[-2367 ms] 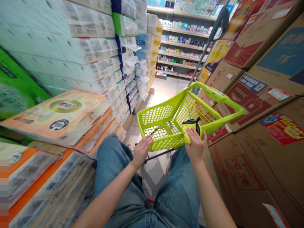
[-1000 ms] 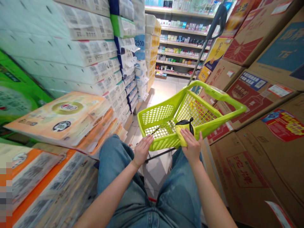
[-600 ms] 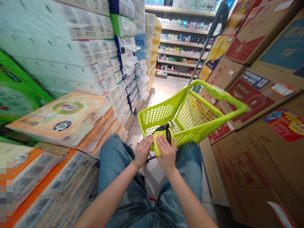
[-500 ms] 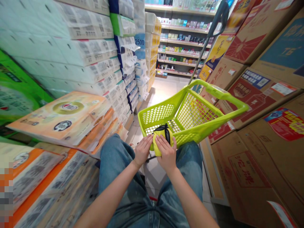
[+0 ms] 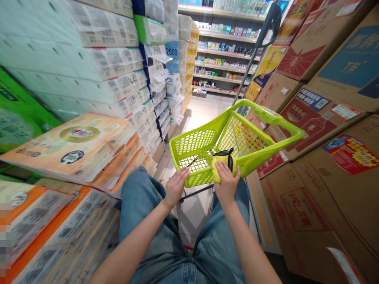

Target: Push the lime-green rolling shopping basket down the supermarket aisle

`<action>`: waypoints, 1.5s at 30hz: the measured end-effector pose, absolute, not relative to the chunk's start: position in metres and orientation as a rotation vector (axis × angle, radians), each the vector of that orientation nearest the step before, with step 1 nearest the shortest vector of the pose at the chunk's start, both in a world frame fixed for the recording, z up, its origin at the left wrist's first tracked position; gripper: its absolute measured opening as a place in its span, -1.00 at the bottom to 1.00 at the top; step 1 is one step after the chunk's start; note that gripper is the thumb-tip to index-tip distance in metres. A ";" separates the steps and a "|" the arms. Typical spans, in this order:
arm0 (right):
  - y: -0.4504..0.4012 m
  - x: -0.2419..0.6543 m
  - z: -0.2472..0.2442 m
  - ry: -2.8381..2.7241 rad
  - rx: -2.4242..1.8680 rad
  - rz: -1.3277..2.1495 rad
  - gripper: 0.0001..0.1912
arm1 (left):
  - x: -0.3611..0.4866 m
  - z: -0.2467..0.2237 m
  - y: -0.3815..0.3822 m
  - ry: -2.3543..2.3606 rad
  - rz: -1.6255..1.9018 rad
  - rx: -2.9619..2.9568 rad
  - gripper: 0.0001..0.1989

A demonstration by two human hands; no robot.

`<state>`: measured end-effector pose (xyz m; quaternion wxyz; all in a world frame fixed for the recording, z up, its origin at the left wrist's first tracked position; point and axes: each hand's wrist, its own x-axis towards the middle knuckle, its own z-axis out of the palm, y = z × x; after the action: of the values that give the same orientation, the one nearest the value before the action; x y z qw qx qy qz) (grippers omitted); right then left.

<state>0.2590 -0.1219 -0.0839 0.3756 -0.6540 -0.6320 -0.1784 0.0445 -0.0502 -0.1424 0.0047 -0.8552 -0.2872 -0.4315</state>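
two bare hands, apart: the left hand [image 5: 176, 187] lies flat on the near rim of one lime-green plastic mesh basket [image 5: 268, 114], while the right hand [image 5: 227, 184] closes over one soft yellow bundle [image 5: 216, 169] tied with black cord [image 5: 227, 153], sitting at the basket's near corner, across from stacked cardboard cartons [image 5: 308, 221].

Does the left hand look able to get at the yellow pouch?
Likely yes: the left hand rests on the near edge of the green basket, beside the yellow pouch, with only basket mesh between them. The right hand covers just part of it.
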 end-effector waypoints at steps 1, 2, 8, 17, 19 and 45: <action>-0.123 0.239 -0.086 -1.656 -1.642 -0.413 -0.37 | 0.044 -0.142 -0.050 -0.899 -1.351 -2.679 -0.46; -0.124 0.220 -0.088 -1.697 -1.606 -0.367 -0.36 | 0.044 -0.142 -0.050 -0.899 -1.348 -2.679 -0.46; -0.128 0.191 -0.086 -1.873 -1.477 -0.230 -0.34 | 0.042 -0.142 -0.049 -0.904 -1.334 -2.664 -0.50; -0.119 0.313 -0.071 -1.629 -1.665 -0.433 -0.42 | 0.043 -0.141 -0.048 -0.863 -1.394 -2.690 -0.48; -0.117 0.307 -0.074 -1.567 -1.697 -0.447 -0.42 | 0.044 -0.142 -0.048 -0.864 -1.401 -2.683 -0.47; -0.120 0.261 -0.083 -1.618 -1.659 -0.441 -0.39 | 0.048 -0.142 -0.052 -0.911 -1.394 -2.656 -0.45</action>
<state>0.2615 -0.1199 -0.0827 0.3815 -0.6501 -0.6340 -0.1729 0.0478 -0.0519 -0.1422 0.0033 -0.8473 -0.2905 -0.4447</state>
